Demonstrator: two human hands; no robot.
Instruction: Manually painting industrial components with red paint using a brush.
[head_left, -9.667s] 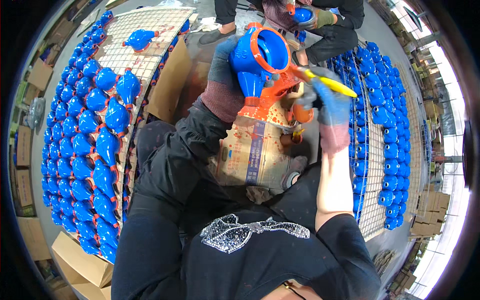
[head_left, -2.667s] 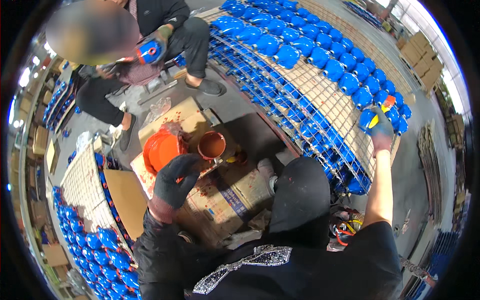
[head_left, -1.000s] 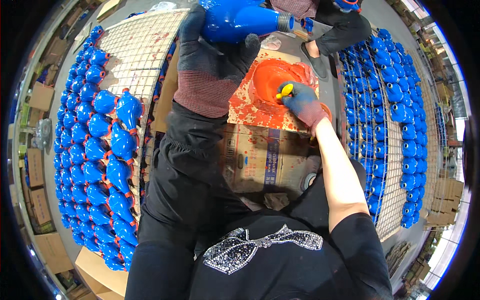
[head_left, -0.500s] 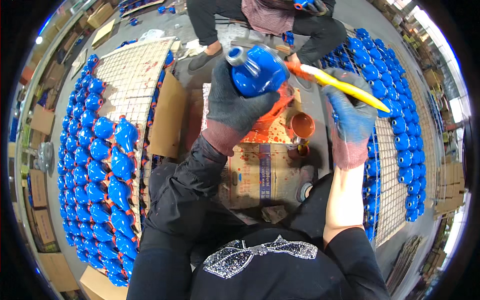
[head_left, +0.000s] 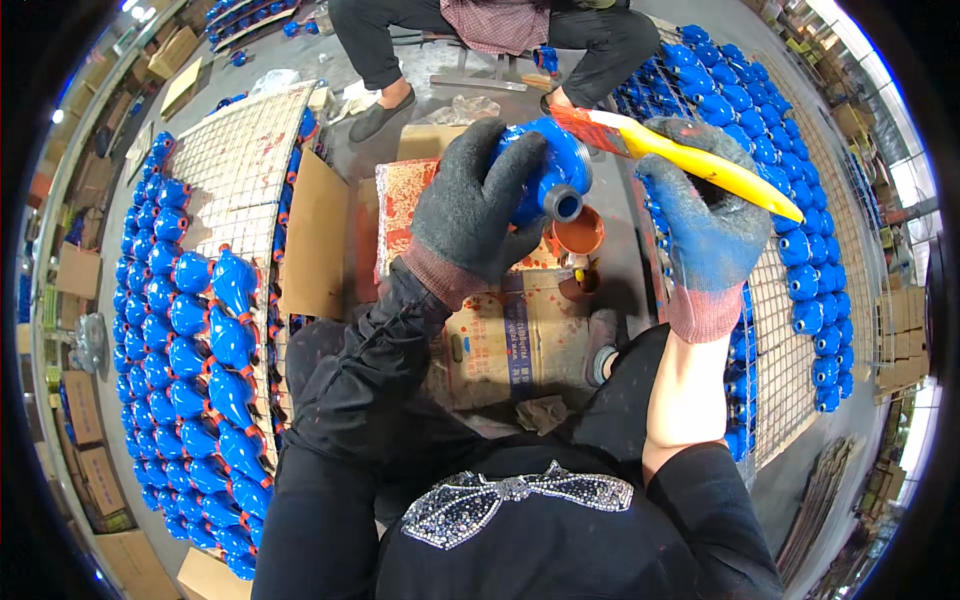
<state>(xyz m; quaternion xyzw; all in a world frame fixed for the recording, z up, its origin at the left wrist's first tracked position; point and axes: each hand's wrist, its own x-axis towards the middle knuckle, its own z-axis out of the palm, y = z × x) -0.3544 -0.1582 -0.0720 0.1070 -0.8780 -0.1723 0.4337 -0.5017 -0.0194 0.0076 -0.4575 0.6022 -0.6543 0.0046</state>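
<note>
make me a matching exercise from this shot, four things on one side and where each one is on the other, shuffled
Things:
1. blue casting
2. yellow-handled brush
3. pot of orange paint
4. rows of blue castings

Places:
a. on the wire rack at the person's left
b. gripped in the left hand
c. on the cardboard box, below the held casting
d. held in the right hand

Pairs: 1-b, 2-d, 3-c, 4-a

Left hand (head_left: 478, 215) gripping blue casting (head_left: 545, 180), right hand (head_left: 708, 235) holding yellow-handled brush (head_left: 680, 155), bristles seemingly touching it
</note>
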